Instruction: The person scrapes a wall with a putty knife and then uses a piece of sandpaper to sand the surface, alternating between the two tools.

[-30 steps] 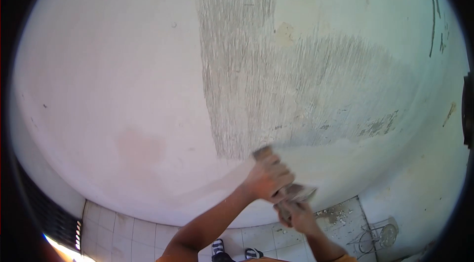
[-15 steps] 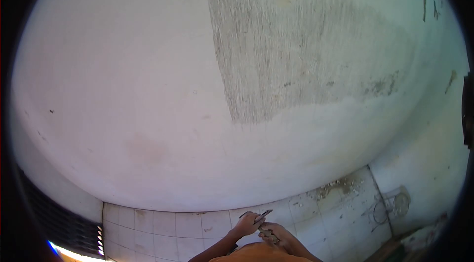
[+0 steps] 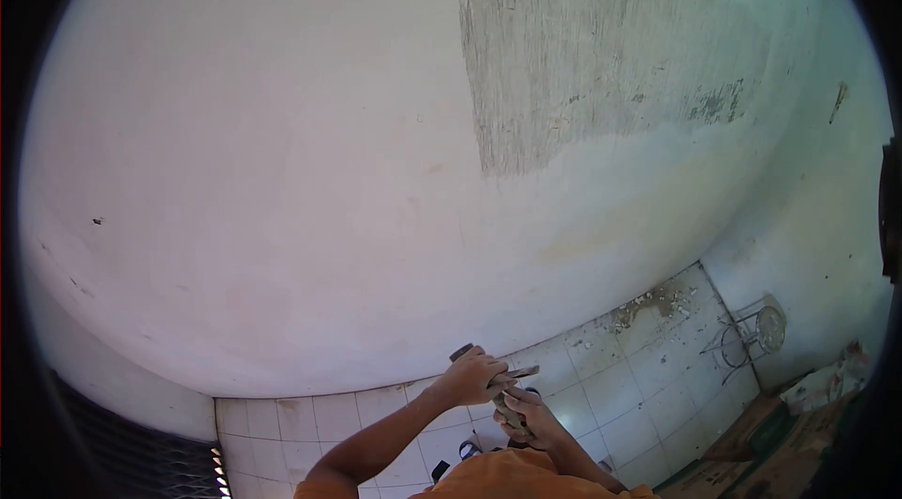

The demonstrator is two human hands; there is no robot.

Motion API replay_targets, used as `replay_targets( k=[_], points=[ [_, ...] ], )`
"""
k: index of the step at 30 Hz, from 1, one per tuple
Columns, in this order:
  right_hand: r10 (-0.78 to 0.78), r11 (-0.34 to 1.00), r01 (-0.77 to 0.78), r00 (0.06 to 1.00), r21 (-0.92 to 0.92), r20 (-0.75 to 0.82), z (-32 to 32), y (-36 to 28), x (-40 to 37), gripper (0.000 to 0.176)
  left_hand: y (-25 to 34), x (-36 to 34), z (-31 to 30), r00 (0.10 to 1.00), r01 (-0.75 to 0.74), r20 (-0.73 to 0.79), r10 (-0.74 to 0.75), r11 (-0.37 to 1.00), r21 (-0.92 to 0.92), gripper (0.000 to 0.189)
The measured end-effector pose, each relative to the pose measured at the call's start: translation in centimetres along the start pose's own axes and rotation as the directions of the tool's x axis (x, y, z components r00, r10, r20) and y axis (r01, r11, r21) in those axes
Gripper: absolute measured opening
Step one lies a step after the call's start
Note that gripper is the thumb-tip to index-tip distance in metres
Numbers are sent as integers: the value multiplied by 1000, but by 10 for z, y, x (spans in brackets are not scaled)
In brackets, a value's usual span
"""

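Note:
Both of my hands are close together in front of my orange shirt, low in the head view. My left hand (image 3: 472,377) is closed around a tool with a dark rounded end (image 3: 460,351) sticking out at the upper left. A flat grey blade (image 3: 522,371) juts out to the right beside its fingers. My right hand (image 3: 537,420) is wrapped round a dusty grey, elongated piece (image 3: 512,417) just below. Whether these parts form one tool or two is hidden by the fingers.
A white wall (image 3: 282,170) fills most of the view, with a scraped grey patch (image 3: 564,57). Debris (image 3: 658,304) lies on the tiled floor (image 3: 334,419). A wire-framed stool (image 3: 770,328) stands at the right, near cardboard (image 3: 799,452). A dark grille (image 3: 132,443) is at lower left.
My hands have risen and reached further forward, showing more of both arms. The view has shifted, so the scraped patch sits higher and its left edge further right.

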State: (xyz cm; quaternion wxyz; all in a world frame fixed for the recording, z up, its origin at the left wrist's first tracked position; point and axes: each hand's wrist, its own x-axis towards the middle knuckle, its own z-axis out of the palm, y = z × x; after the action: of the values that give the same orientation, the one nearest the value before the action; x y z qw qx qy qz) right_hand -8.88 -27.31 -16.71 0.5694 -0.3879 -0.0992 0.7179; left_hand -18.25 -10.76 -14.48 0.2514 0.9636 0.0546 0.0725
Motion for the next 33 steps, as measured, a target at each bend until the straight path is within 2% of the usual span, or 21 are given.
replay_targets(
  k=[1,3,4,6,7,10,11,14,15,18,22,23,26,28,31,33],
  points=[
    [-52,999,52,999,2,13,6,-9,-4,36,-5,5,-9,996,-80,48,77,996,45,29],
    [-140,990,139,990,13,30,10,-26,-4,48,1,25,-31,992,-113,-59,110,992,-50,44],
    [-186,982,187,982,-19,37,12,-36,-3,49,8,35,-45,986,-132,-117,120,986,-98,52],
    [-264,959,269,963,-87,56,15,-56,-3,49,31,55,-85,992,-104,-72,100,993,-54,59],
    [-293,954,298,951,-38,94,16,-65,-3,50,37,63,-98,995,-85,-49,83,996,-33,62],
    [-359,930,368,920,-26,159,12,-92,-3,49,36,87,-108,950,-278,-80,303,934,226,57],
    [-420,907,421,893,31,164,12,-102,-1,46,38,97,-110,907,-348,-126,402,883,313,48],
    [-530,847,527,820,76,217,11,-133,-2,45,42,129,-131,912,-372,-2,409,832,412,32],
    [-562,822,570,807,8,180,18,-143,-3,44,41,141,-142,856,-453,-55,514,797,400,22],
    [-671,713,700,689,-16,274,20,-163,9,39,52,165,-181,733,-586,-12,680,642,495,22],
    [-638,714,686,720,-139,274,37,-197,23,45,51,185,-216,673,-556,-90,734,583,593,26],
    [-639,712,686,720,-146,270,41,-203,27,45,48,187,-223,678,-529,-120,725,595,604,25],
    [-626,722,676,728,-144,280,48,-215,47,42,28,189,-234,765,-436,-115,633,642,630,24],
    [-601,743,651,751,-155,274,50,-220,59,40,19,191,-237,776,-431,-120,619,659,616,24],
    [-607,749,633,774,-197,179,59,-218,60,36,12,191,-241,765,-440,-132,630,662,606,24],
    [-641,731,659,752,-175,156,70,-225,59,33,14,194,-249,751,-440,-153,642,661,608,25]
  ],
)
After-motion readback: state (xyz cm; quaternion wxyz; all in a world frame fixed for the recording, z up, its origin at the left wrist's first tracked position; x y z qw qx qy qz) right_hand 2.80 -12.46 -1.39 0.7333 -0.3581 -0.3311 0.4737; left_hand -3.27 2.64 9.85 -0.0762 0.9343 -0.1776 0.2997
